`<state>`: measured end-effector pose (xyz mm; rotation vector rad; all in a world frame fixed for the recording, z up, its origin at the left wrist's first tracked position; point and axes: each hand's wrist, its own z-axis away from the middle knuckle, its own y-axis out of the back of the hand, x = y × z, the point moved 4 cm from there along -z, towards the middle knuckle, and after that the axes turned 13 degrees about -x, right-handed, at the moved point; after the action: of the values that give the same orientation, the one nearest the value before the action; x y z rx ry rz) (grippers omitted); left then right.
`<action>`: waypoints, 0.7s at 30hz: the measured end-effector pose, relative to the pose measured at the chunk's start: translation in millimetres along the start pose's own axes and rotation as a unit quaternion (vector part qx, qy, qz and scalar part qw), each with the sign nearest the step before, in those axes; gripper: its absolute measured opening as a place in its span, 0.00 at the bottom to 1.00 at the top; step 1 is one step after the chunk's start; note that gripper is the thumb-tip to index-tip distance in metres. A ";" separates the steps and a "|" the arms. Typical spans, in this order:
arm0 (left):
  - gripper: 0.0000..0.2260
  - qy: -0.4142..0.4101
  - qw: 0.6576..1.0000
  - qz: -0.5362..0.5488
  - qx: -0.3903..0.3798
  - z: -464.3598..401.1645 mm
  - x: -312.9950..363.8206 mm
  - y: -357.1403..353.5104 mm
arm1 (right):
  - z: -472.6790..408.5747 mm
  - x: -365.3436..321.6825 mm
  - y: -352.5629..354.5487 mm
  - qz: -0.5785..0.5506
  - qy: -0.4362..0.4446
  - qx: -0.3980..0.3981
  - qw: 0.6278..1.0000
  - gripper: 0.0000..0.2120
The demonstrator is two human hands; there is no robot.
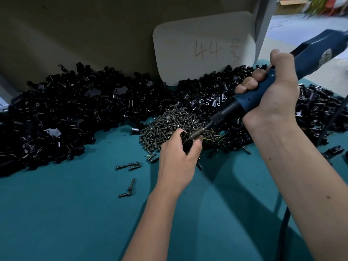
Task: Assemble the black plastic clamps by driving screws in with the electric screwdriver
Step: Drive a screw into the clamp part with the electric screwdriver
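The left hand pinches a black clamp while the right hand grips the screwdriver, its tip against the clamp.

A teal-covered table carries a long heap of black plastic clamp parts; a pile of dark screws; loose screws in front.

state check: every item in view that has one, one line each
left hand: grips a black clamp
right hand: grips the electric screwdriver
electric screwdriver: tilted, bit on the clamp
screw pile: loose heap on the teal mat
clamp parts: heaped along the back
card: upright, marked 44
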<state>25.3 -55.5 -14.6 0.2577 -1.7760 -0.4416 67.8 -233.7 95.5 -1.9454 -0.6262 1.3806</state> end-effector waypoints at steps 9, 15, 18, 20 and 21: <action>0.14 -0.012 0.998 -0.055 0.000 -1.1 -2.9 -2.8 | -3.4 -1.1 5.0 0.007 0.002 0.008 1.000 0.13; 0.15 -0.012 0.998 -0.058 0.006 -0.8 -2.4 -2.9 | -2.9 -1.1 4.3 0.007 0.006 0.010 1.000 0.14; 0.15 -0.016 0.998 -0.068 0.011 0.5 -2.6 -2.3 | -2.6 -0.7 4.3 0.010 0.008 0.008 1.000 0.14; 0.15 -0.021 0.997 -0.075 0.013 0.6 -1.9 -2.2 | -3.1 -0.5 4.5 0.011 0.011 0.007 1.000 0.14; 0.15 -0.024 0.996 -0.079 0.015 1.0 -1.5 -2.0 | -3.0 -0.1 4.6 0.012 0.010 0.006 1.000 0.14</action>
<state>24.5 -56.5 -17.1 0.4144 -1.8174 -0.5375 70.6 -237.5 92.7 -1.9611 -0.5848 1.3745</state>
